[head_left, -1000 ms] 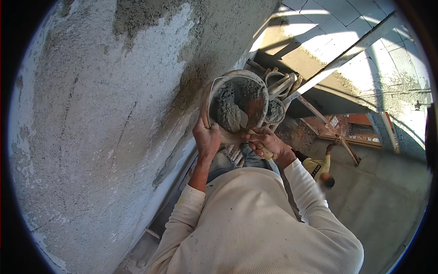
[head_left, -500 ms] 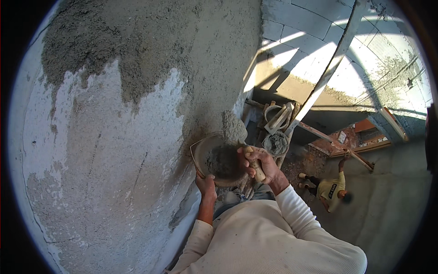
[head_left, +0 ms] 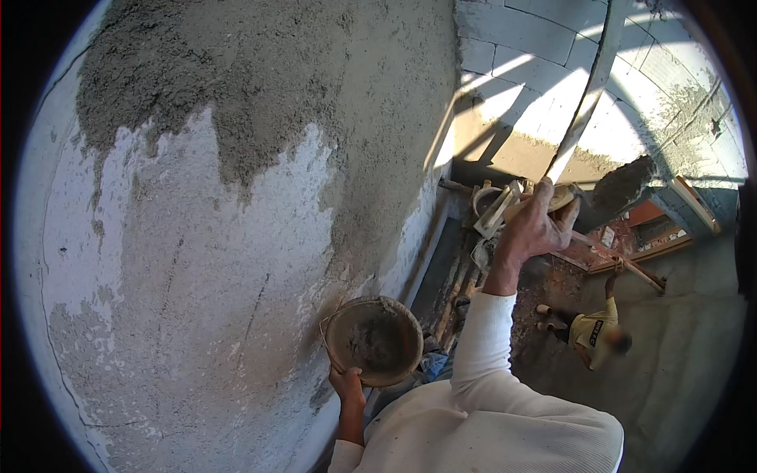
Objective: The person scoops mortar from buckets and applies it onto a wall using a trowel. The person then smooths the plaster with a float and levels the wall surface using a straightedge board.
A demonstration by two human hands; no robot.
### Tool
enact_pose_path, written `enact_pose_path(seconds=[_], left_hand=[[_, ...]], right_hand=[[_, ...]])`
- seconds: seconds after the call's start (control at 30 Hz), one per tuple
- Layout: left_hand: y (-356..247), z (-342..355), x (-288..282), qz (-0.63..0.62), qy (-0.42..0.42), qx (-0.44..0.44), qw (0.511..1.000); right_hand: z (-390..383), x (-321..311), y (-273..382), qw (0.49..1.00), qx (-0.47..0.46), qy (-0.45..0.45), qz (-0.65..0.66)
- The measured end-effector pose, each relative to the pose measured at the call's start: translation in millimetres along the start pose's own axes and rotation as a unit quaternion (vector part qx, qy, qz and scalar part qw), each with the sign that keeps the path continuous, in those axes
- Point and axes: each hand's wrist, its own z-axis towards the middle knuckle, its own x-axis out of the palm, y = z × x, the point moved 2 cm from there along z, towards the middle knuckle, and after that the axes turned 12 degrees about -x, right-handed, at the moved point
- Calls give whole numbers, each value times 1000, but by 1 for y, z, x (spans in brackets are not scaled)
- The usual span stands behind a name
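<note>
One mortar pan (head_left: 374, 340), round and shallow, sits against the wall just beside my chest, my left hand (head_left: 348, 388) gripping its lower rim from below. It looks nearly scraped out now, only a thin grey smear inside, where half a second ago there was a heap in it. My right hand (head_left: 535, 229) has swung up and out to the right, closed round the handle of one trowel (head_left: 601, 197), whose blade carries a dark wedge of wet mortar (head_left: 623, 183). So the load has gone from pan to blade, and I judge the arm is cocked to throw it on. One wall (head_left: 197, 236) fills the left side: rough grey render over the top, bare whitish patches below. Beyond it one block wall (head_left: 544, 71) in sun with one slanted pole (head_left: 587, 94) across it. Below right, one other person (head_left: 595, 335) in a yellow top stands on the ground, well apart from me.
</note>
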Motion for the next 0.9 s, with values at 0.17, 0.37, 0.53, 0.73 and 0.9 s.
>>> enact_pose_path(seconds=[0.17,0.37,0.53,0.73,0.9], left_hand=[[28,7,-6,0,-28,-33,999],[-17,8,51,139,38,71,987],[-74,-10,122,343,82,147,924],[-98,-27,149,359,79,236,899],[-105,-28,156,284,90,318,900]], right_hand=[[-126,-66,-54,614,-163,771,36],[-137,-201,-20,400,-94,906,-99],[-162,-191,-63,449,-114,854,-239],[-100,-143,-27,507,-58,817,-268],[-81,-142,-29,545,89,826,-111]])
